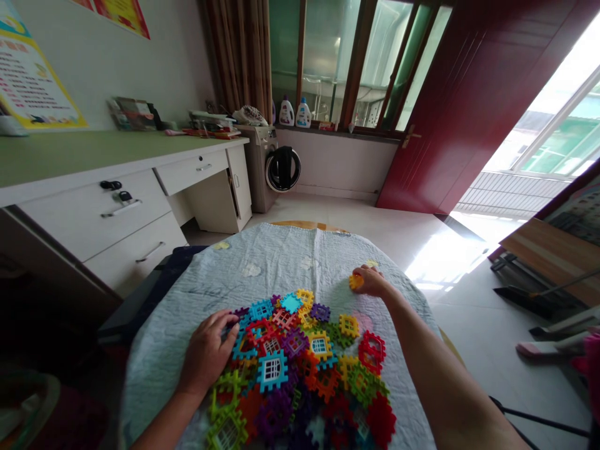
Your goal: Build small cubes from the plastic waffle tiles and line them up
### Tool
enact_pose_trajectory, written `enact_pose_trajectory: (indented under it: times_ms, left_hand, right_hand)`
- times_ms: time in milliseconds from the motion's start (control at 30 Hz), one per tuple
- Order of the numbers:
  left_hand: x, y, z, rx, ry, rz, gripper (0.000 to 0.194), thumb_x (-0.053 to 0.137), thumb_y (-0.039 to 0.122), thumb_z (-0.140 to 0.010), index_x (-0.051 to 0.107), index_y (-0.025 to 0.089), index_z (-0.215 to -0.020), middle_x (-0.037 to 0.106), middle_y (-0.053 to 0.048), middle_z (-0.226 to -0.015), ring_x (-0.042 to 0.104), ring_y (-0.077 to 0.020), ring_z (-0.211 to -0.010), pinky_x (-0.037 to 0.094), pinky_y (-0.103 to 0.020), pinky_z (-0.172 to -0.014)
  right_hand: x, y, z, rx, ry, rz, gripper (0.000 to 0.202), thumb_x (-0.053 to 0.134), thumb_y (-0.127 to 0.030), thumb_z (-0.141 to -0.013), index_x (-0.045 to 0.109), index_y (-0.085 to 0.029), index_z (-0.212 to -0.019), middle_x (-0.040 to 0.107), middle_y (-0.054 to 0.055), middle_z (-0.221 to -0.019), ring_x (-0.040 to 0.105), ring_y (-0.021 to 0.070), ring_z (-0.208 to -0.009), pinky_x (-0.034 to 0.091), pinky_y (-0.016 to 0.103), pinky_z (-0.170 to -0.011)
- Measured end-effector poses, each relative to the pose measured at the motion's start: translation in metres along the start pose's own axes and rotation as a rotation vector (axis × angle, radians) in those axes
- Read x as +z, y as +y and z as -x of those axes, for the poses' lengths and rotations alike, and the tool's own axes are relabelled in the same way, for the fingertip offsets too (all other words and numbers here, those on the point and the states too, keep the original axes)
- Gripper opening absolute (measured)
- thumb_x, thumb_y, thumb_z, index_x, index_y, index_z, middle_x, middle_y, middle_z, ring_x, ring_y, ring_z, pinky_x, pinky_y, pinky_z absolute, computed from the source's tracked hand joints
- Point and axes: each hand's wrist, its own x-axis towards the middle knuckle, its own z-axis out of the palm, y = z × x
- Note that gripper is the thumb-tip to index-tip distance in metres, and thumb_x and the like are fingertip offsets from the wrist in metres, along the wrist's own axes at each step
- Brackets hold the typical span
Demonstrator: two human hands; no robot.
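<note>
**Yellow tile in the right hand, apart from the pile**

The right hand pinches the tile on or just above the cloth, past the pile's far right edge. The left hand lies at the pile's left edge, fingers loosely bent; whether it grips anything cannot be told. The pile, of many-coloured notched tiles, covers the cloth's near middle. Beyond: desk, washer, red door.

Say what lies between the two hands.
Head view: by the left hand, the pile of colourful blocks; then a stretch of bare tablecloth up to the right hand, which holds a yellow block.
</note>
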Motion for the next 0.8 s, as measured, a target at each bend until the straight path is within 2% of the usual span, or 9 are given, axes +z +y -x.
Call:
enact_pose_trajectory:
  times_ms: [100,233,333,400,533,633,700,800]
  left_hand:
    - [0.0,0.0,0.0,-0.001,0.0,0.002,0.03,0.048,0.045,-0.088,0.067,0.022,-0.093,0.069,-0.008,-0.108,0.062,-0.0259,-0.106,0.048,-0.043,-0.098]
    - [0.001,-0.001,0.0,-0.006,-0.008,0.01,0.031,0.048,0.045,-0.088,0.067,0.022,-0.093,0.069,-0.009,-0.108,0.062,-0.0265,-0.106,0.048,-0.045,-0.098]
    - [0.001,-0.001,0.0,-0.004,-0.015,0.014,0.031,0.048,0.044,-0.088,0.067,0.021,-0.094,0.068,-0.009,-0.108,0.062,-0.0265,-0.107,0.048,-0.045,-0.099]
    - [0.001,-0.002,0.0,-0.003,-0.015,0.013,0.03,0.048,0.044,-0.088,0.067,0.022,-0.094,0.069,-0.009,-0.109,0.062,-0.0264,-0.107,0.048,-0.044,-0.098]
    - [0.001,-0.001,0.0,0.0,-0.005,0.005,0.03,0.048,0.044,-0.088,0.067,0.022,-0.093,0.069,-0.008,-0.107,0.062,-0.0264,-0.106,0.048,-0.044,-0.098]
    - [-0.001,0.001,-0.001,0.001,-0.002,0.002,0.031,0.047,0.045,-0.088,0.067,0.022,-0.092,0.069,-0.008,-0.106,0.063,-0.0266,-0.105,0.049,-0.044,-0.098]
    - [-0.001,0.002,-0.001,0.002,-0.002,0.0,0.031,0.047,0.045,-0.088,0.067,0.021,-0.092,0.069,-0.009,-0.106,0.063,-0.0266,-0.105,0.049,-0.044,-0.097]
    - [-0.002,0.004,-0.001,0.001,0.004,-0.004,0.032,0.046,0.045,-0.088,0.067,0.021,-0.092,0.069,-0.009,-0.106,0.063,-0.0264,-0.105,0.049,-0.043,-0.097]
  right_hand:
    - [0.003,0.005,0.0,0.017,0.018,-0.023,0.052,0.077,-0.033,-0.063,0.068,-0.027,-0.114,0.06,0.008,-0.116,0.05,0.0321,-0.109,0.038,0.04,-0.086]
    - [-0.004,0.025,0.0,0.04,0.093,-0.085,0.064,0.073,-0.031,-0.069,0.058,-0.026,-0.132,0.055,0.009,-0.131,0.051,0.0282,-0.116,0.041,0.038,-0.092]
    - [-0.013,0.043,0.004,0.083,0.167,-0.112,0.058,0.061,-0.028,-0.079,0.053,-0.024,-0.136,0.054,0.01,-0.135,0.053,0.0245,-0.117,0.042,0.036,-0.095]
    - [-0.014,0.049,0.009,0.101,0.185,-0.112,0.054,0.061,-0.027,-0.079,0.056,-0.025,-0.133,0.056,0.009,-0.133,0.054,0.0256,-0.117,0.043,0.037,-0.096]
    - [-0.004,0.036,0.015,0.08,0.153,-0.092,0.056,0.069,-0.028,-0.073,0.061,-0.027,-0.128,0.061,0.007,-0.13,0.053,0.0307,-0.117,0.041,0.042,-0.096]
    - [0.004,0.02,0.016,0.053,0.126,-0.075,0.065,0.074,-0.034,-0.071,0.057,-0.03,-0.133,0.059,0.006,-0.132,0.051,0.0315,-0.118,0.039,0.043,-0.097]
    - [0.004,0.014,0.015,0.043,0.12,-0.061,0.069,0.074,-0.036,-0.071,0.053,-0.032,-0.136,0.056,0.006,-0.136,0.048,0.0311,-0.121,0.037,0.043,-0.098]
    - [-0.001,0.013,0.016,0.058,0.116,-0.027,0.069,0.07,-0.03,-0.074,0.049,-0.032,-0.139,0.051,0.006,-0.142,0.043,0.031,-0.125,0.035,0.043,-0.099]
